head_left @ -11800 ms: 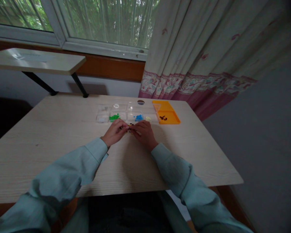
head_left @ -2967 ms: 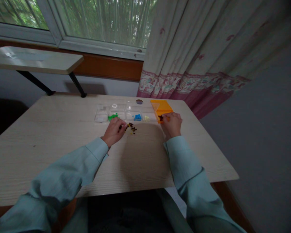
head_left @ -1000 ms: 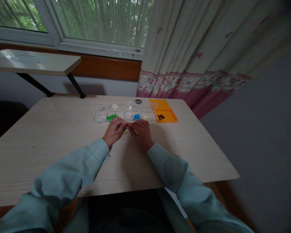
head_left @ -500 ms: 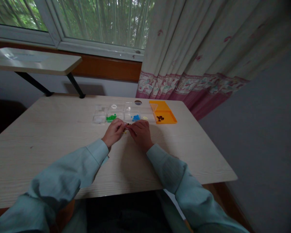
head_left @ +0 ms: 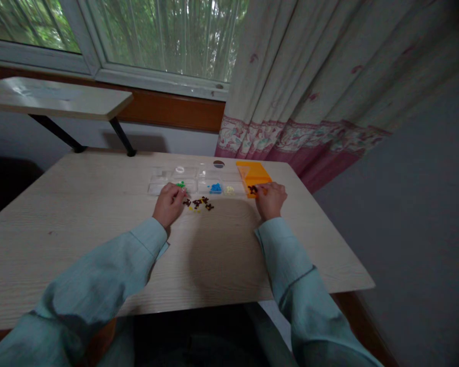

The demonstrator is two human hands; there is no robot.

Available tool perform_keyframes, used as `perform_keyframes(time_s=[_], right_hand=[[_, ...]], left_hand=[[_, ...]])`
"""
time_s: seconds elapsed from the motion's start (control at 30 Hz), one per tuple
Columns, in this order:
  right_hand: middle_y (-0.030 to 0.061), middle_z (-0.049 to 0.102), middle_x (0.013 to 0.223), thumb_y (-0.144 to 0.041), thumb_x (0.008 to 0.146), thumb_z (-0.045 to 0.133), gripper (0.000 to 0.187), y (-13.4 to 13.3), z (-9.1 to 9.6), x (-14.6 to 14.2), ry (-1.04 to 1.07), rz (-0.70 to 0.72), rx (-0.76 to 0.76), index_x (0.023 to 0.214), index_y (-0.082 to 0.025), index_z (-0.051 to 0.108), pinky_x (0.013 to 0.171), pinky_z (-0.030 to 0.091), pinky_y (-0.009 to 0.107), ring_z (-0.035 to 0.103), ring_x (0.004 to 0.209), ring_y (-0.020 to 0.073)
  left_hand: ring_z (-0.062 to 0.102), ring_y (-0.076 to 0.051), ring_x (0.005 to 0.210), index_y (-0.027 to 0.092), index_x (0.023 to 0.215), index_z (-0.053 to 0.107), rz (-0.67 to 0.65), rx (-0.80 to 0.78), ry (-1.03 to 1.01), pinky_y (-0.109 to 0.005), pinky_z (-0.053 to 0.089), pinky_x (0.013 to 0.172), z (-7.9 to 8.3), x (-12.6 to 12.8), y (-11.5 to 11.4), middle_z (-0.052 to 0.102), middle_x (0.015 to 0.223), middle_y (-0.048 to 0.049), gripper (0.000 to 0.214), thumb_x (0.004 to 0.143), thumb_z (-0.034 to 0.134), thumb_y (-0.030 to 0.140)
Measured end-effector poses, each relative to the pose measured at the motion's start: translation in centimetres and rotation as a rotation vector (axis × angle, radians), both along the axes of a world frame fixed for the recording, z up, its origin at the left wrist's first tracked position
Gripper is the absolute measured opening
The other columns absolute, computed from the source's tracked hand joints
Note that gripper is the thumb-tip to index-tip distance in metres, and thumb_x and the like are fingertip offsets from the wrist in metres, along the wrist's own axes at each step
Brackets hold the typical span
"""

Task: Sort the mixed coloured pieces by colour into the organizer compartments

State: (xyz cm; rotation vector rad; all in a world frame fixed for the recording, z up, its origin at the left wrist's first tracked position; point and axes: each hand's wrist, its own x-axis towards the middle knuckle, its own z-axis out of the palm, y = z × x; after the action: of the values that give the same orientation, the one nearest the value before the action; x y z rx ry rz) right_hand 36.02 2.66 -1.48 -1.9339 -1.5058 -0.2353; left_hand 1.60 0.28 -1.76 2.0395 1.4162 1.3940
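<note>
My left hand (head_left: 169, 205) is closed in a pinch beside the green pieces (head_left: 180, 184), partly covering them; what its fingertips hold is too small to make out. Just right of it, several dark brown pieces (head_left: 197, 203) lie loose on the table, with small yellow bits (head_left: 191, 208) among them. Over at the orange box (head_left: 260, 179), my right hand (head_left: 271, 200) reaches in over its near side. Its fingers are drawn together at the dark brown pieces (head_left: 252, 189) inside, and whatever is between them cannot be made out.
Clear plastic boxes (head_left: 197, 189) stand in a row behind the loose pieces. They hold blue pieces (head_left: 215, 188) and cream pieces (head_left: 229, 190). A raised shelf (head_left: 80, 104) on black legs is at the back left. The curtain (head_left: 283, 127) hangs behind the table.
My hands were together over the loose pieces. The right hand has moved right to the orange box, and the left has shifted slightly left, uncovering the brown pieces on the table.
</note>
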Motion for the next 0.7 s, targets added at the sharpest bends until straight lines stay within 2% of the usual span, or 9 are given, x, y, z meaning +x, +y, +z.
perform_keyframes(time_s=[0.13,0.27,0.53,0.6,0.7], right_hand=[[0.0145,0.065,0.105,-0.035,0.088,0.052,0.031,0.0,-0.5,0.2,-0.027,-0.003,-0.068,0.088,-0.016,0.076,0.085,0.03,0.042,0.044,0.106,0.0305],[0.0147,0.064,0.106,-0.033,0.085,0.054,0.028,-0.1,-0.5,0.1,-0.058,0.011,-0.073,0.087,-0.016,0.076,0.085,0.031,0.042,0.044,0.106,0.0309],[0.0156,0.066,0.098,-0.031,0.088,0.05,0.031,-0.2,0.4,-0.1,0.035,0.047,0.11,0.087,-0.013,0.074,0.09,0.035,0.044,0.048,0.101,0.0285],[0.0138,0.067,0.096,-0.032,0.089,0.049,0.031,-0.2,0.7,-0.8,0.032,0.091,0.16,0.087,-0.014,0.074,0.089,0.037,0.043,0.05,0.098,0.027],[0.0089,0.068,0.089,-0.033,0.091,0.05,0.029,-0.4,0.8,-2.7,-0.014,0.231,0.198,0.085,-0.018,0.074,0.087,0.038,0.04,0.053,0.091,0.0238]], left_hand=[[0.054,-0.018,0.082,0.019,0.073,0.062,-0.015,0.009,0.023,-0.033,0.044,0.078,0.1,0.1,-0.2,0.054,0.079,-0.0037,0.031,0.095,0.047,0.034],[0.054,-0.018,0.081,0.02,0.072,0.061,-0.006,-0.003,0.021,-0.033,0.045,0.077,0.1,0.1,-0.2,0.053,0.079,-0.0038,0.031,0.095,0.047,0.035],[0.053,-0.018,0.081,0.019,0.074,0.063,-0.006,-0.014,0.027,-0.032,0.045,0.077,0.0,0.1,-0.2,0.054,0.08,-0.0038,0.032,0.096,0.047,0.036],[0.054,-0.018,0.082,0.019,0.075,0.064,-0.014,0.007,0.037,-0.033,0.045,0.079,0.0,0.1,-0.1,0.054,0.079,-0.0041,0.031,0.096,0.047,0.035],[0.054,-0.02,0.086,0.019,0.082,0.068,-0.042,0.037,0.12,-0.036,0.044,0.083,0.0,-0.1,0.0,0.057,0.083,-0.0053,0.026,0.094,0.05,0.033]])
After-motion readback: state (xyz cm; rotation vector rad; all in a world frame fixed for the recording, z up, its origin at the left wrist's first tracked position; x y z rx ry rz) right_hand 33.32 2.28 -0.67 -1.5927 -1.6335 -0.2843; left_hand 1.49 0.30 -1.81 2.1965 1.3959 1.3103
